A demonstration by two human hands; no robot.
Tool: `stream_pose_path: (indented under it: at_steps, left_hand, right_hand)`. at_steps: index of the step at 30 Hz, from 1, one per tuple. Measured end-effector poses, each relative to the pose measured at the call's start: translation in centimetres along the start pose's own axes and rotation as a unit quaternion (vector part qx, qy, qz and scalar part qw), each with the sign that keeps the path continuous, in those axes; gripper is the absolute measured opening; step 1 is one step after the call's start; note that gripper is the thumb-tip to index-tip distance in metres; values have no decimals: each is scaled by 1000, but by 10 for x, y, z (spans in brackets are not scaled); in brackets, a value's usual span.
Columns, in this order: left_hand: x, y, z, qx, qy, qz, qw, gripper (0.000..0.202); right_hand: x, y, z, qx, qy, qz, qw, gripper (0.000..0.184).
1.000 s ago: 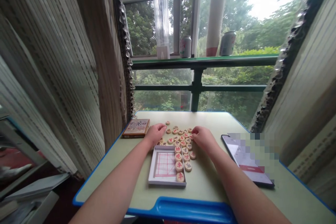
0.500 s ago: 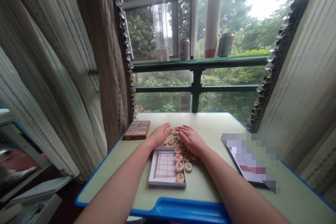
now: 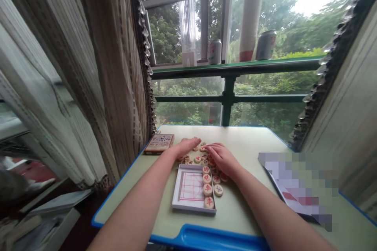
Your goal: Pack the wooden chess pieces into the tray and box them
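Observation:
Several round wooden chess pieces [image 3: 203, 157] with red characters lie heaped on a green table [image 3: 250, 141]. My left hand [image 3: 185, 147] rests flat on the left side of the heap, fingers stretched out. My right hand [image 3: 222, 157] lies palm down over the right side, fingers together and pointing left. In front of the heap sits a shallow white box [image 3: 193, 188] with a red grid inside; a column of pieces [image 3: 207, 188] fills its right edge. One piece [image 3: 218, 190] lies just outside the box.
A brown box lid [image 3: 159, 143] lies at the table's left edge beside a curtain [image 3: 118, 66]. A blurred flat object [image 3: 297, 182] lies at the right. Cans [image 3: 215, 51] and a stack of cups [image 3: 249, 19] stand on the window ledge. A blue tray [image 3: 212, 239] edges the table front.
Both hands moved inward from the sides of the heap, closing over the pieces and pushing them together. The camera shifted slightly to the left.

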State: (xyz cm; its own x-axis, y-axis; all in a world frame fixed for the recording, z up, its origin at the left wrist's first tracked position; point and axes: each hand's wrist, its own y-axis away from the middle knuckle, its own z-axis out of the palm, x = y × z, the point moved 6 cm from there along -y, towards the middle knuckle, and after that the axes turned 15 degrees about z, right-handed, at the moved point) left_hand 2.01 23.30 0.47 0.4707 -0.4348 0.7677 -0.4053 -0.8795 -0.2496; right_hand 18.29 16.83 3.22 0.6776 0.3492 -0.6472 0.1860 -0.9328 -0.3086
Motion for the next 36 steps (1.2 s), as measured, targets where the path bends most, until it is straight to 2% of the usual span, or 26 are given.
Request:
stream_pose_path:
  at_steps: [5,8,10,16,20,23,28,31,36]
  left_hand:
    - [16,2,7,-51,-54,113,991,61]
    - [23,7,0,-13,-117,144,983,57]
    - [24,10,-6,15,-166,137,976,54]
    - [28,14,-3,-21,-195,113,974,54]
    - [29,15,-5,9,-205,74,976,54]
    - [30,14,-6,24,-200,72,977,53]
    - [25,15,0,-38,-198,48,978,61]
    - [24,16,-1,-28,-188,47,981,58]
    - [24,15,-4,11,-128,79,989,51]
  right_hand:
    - [0,1,0,9,15,12,1000,43]
    - [-4,2,1,13,45,9,999,40]
    - [-7,3,2,15,62,0,998,38]
    - [-8,2,1,30,83,9,996,38]
    - [-6,1,-1,33,88,8,996,37]
    - [-4,0,-2,26,101,16,994,37]
    - [-3,1,-8,30,109,27,993,38]
    - [-4,1,-8,31,112,23,993,38]
    - [-6,1,-6,22,113,15,993,39]
